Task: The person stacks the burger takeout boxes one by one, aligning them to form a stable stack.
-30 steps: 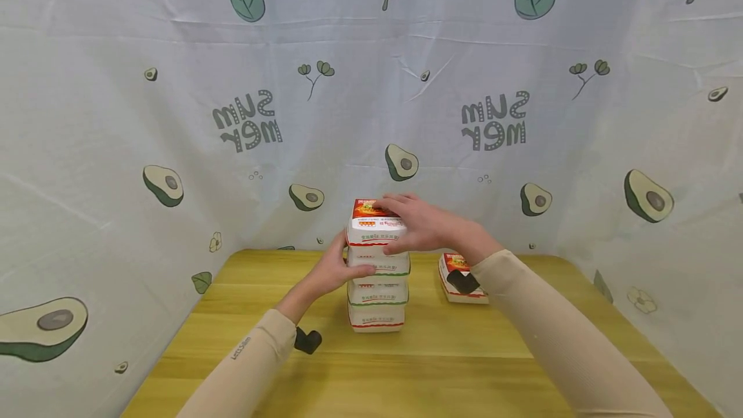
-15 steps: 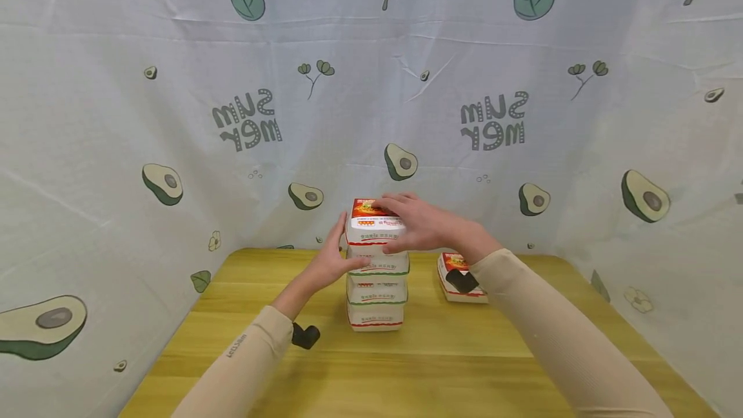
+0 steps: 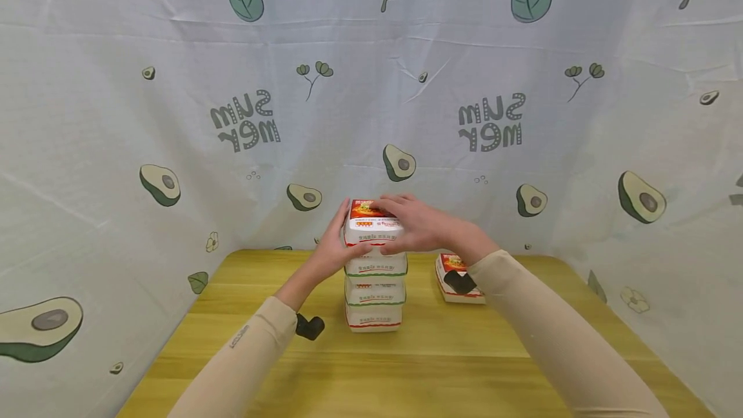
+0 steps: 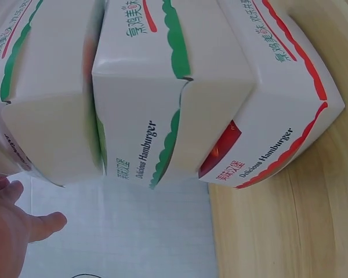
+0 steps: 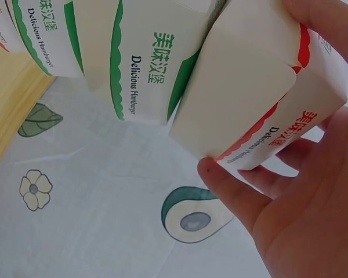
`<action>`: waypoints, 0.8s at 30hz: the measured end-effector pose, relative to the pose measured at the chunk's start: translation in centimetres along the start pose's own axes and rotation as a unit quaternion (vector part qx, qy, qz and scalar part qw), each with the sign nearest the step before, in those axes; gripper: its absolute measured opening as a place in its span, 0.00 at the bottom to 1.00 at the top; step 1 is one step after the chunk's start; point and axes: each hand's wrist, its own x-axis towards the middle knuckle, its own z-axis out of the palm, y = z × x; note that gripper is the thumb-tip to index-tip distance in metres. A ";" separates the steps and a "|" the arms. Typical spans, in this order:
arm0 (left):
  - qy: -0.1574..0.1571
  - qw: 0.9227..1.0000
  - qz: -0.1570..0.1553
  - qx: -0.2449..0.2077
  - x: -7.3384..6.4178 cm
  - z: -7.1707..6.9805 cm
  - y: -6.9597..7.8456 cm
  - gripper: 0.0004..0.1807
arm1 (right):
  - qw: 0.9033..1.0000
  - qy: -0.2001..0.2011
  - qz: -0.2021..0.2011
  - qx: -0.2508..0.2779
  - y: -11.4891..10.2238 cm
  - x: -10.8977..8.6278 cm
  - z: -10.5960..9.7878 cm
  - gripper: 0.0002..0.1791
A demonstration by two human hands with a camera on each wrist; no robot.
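A stack of white burger boxes [image 3: 374, 298] with red or green wavy trims stands mid-table in the head view. My right hand [image 3: 426, 224] grips the top burger box [image 3: 371, 231], fingers over its printed lid and thumb at the front. In the right wrist view this red-trimmed top box [image 5: 235, 87] tilts against the green-trimmed box [image 5: 145, 63] below it. Along the stack's upper left, my left hand [image 3: 332, 251] keeps its fingers straight by the top box, thumb across the front. In the left wrist view one extended finger [image 4: 46, 226] is off the boxes.
Another burger box [image 3: 455, 263] with a red lid lies on the wooden table [image 3: 406, 373] right of the stack, partly behind the right wrist's black device [image 3: 460, 282]. A pale curtain [image 3: 360, 115] with avocado prints hangs behind the table and along its sides.
My left hand has moved up the stack's left side, from the second box to the top one. The right hand keeps its hold on the top box, and the stack stays put.
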 end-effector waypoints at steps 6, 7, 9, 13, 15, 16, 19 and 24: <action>0.002 1.000 -0.019 0.008 0.0 0.2 0.5 0.60 | 1.000 -0.010 0.014 -0.004 -0.1 -0.1 0.1 0.48; 0.003 1.000 -0.022 0.009 0.0 0.2 0.5 0.59 | 1.000 -0.011 0.014 -0.005 -0.1 -0.1 0.1 0.48; 0.003 1.000 -0.026 0.011 0.0 0.2 0.5 0.58 | 1.000 -0.010 0.011 -0.002 -0.1 -0.1 0.1 0.48; 0.002 0.999 -0.027 0.016 -0.1 0.0 0.5 0.57 | 1.000 -0.007 0.010 -0.001 -0.2 0.1 0.2 0.48; 0.003 0.999 -0.027 0.019 -0.1 0.0 0.4 0.58 | 1.000 -0.006 0.009 -0.001 -0.2 0.1 0.2 0.48; 0.004 0.999 -0.026 0.021 -0.1 0.0 0.4 0.58 | 1.000 -0.004 0.008 -0.001 -0.2 0.1 0.2 0.48; 0.005 0.999 -0.021 0.025 0.0 -0.1 0.4 0.58 | 1.000 0.000 0.005 -0.004 -0.2 0.2 0.2 0.49; 0.005 0.999 -0.014 0.029 0.0 -0.2 0.3 0.59 | 1.000 0.008 0.011 0.009 -0.2 0.0 0.3 0.51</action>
